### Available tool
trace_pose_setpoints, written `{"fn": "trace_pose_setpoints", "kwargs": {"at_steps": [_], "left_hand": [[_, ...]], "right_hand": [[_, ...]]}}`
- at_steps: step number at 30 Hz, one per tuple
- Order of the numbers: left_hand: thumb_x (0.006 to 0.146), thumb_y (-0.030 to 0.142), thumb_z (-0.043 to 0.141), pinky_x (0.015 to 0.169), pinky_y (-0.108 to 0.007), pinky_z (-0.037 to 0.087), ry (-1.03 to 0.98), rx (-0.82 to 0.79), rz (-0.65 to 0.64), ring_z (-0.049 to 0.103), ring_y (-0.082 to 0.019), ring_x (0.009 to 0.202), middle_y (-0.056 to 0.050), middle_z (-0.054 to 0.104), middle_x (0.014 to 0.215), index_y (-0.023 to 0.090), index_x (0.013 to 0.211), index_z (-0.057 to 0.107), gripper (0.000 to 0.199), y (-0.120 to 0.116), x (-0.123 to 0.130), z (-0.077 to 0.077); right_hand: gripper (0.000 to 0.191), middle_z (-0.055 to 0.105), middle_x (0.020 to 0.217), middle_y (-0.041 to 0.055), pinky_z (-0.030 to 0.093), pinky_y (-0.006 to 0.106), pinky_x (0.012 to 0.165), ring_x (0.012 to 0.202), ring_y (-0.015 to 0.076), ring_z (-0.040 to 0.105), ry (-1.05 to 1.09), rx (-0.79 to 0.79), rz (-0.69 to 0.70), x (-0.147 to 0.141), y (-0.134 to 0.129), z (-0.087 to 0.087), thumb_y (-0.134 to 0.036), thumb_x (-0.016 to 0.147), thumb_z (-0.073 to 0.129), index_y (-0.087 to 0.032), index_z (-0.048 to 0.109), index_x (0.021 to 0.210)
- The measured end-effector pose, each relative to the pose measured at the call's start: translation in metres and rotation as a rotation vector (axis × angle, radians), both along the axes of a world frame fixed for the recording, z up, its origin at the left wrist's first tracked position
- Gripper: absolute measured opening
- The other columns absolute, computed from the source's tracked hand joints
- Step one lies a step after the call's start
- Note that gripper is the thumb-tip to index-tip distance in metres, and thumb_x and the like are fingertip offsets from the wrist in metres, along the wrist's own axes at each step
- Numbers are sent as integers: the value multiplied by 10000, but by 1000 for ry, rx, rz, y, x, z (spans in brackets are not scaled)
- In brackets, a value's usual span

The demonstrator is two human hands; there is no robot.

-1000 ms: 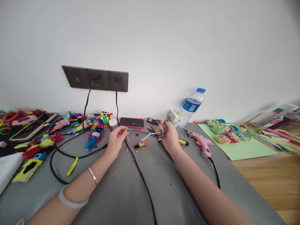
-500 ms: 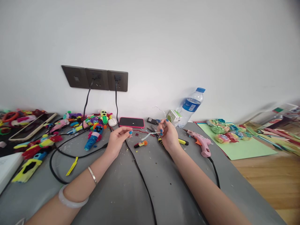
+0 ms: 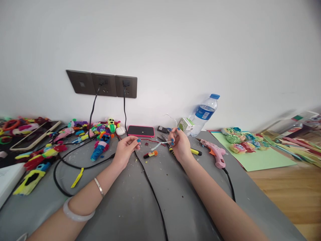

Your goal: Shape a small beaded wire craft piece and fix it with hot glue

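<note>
Apparently part-shaped: pinching bent silver wire in right hand, joined to nothing visible; pressing fingertips together in left hand, contents unclear; to its left, seemingly complete blue figure.

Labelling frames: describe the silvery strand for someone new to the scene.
Above the grey table, find the right hand. The silvery strand is pinched there, one end pointing left. Unlike the red strand nearby, it's silvery and held.
</note>
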State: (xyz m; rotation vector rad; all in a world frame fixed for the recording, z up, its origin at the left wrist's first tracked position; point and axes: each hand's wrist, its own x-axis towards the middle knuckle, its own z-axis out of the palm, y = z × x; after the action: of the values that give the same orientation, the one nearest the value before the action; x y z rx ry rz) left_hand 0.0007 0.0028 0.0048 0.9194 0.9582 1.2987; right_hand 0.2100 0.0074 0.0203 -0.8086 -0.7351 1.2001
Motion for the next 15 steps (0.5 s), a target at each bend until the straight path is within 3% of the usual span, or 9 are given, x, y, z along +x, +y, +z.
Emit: {"fn": "trace_pose_setpoints", "kwargs": {"at_steps": [5,15], "left_hand": [[558,346,860,706,-241,517,-18,7,2,602,-99,657,29,605,677,165,695,656,306,0,0,-1],[627,333,811,637,-232,491,71,66,-44,574,-99,637,23,592,707,167,721,616,273,-1,-1,-2]], "right_hand": [[208,420,439,-63,284,195,419,410,83,346,2,-2,2,0,0,0,-375,823,602,-207,553,711],[210,418,439,-66,298,190,424,409,79,353,2,2,9,0,1,-1,-373,830,601,-204,547,716]]}}
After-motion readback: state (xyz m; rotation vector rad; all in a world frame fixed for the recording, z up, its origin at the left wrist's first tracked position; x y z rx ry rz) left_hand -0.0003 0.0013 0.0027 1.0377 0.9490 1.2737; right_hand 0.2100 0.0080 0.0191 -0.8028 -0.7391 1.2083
